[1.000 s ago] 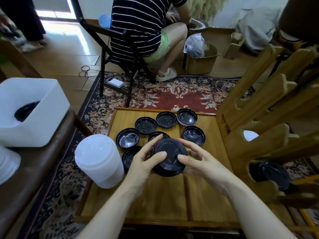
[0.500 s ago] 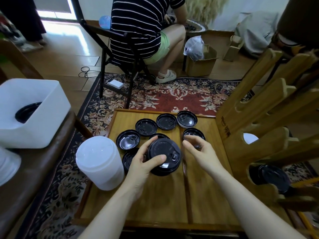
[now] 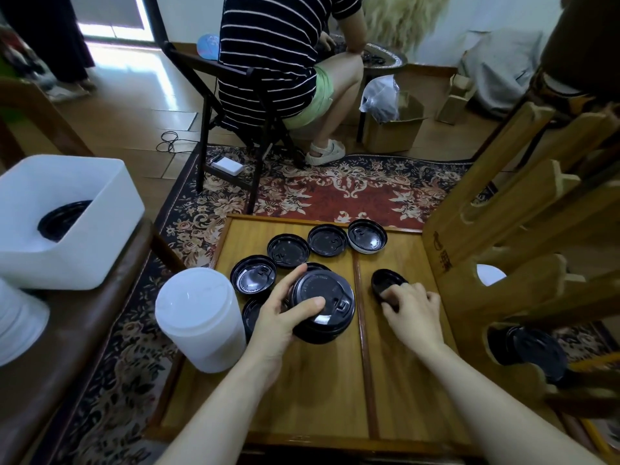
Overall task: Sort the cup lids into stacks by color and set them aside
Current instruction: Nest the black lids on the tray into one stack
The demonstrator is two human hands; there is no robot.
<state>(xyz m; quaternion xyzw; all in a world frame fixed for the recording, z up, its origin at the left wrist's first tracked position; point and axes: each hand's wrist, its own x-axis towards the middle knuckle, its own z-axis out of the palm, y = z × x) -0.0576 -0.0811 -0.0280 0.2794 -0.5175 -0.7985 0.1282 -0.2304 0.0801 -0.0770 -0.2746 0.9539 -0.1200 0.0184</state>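
**lidsorter:** White first, going left to right: a white bin (image 3: 67, 223) at 9 o'clock with one black lid lying in it, then a white lid stack (image 3: 200, 318) standing on the tabletop (image 3: 318, 391) just beside the left hand (image 3: 278, 325). That hand grips the black lid stack (image 3: 323, 305) at dead centre, thumb across the top, fingers (image 3: 295, 276) curled round the far rim. Loose black lids (image 3: 288, 250) fan out upside down from 11 to 12 o'clock, some of them part hidden behind the stack.

**cupguy:** And the right hand?

**lidsorter:** The right hand (image 3: 414, 312) is at 3 o'clock of the stack, fingers curled down onto a single black lid (image 3: 387, 285) lying on the tabletop. Looks like a pinch on the near rim, though whether it's properly gripped or just touched I can't tell. Further right, a wooden rack (image 3: 503, 263) with another black lid low at 4 o'clock.

**cupguy:** Tips for this step?

**lidsorter:** My guess: hook a fingertip under the rim to tip the lid up, since flat lids are hard to lift off wood. Check which way up it is so it nests with the held stack, which sits dome-up. Keep the left hand steady and level, then drop the lid on squarely and press till it seats.
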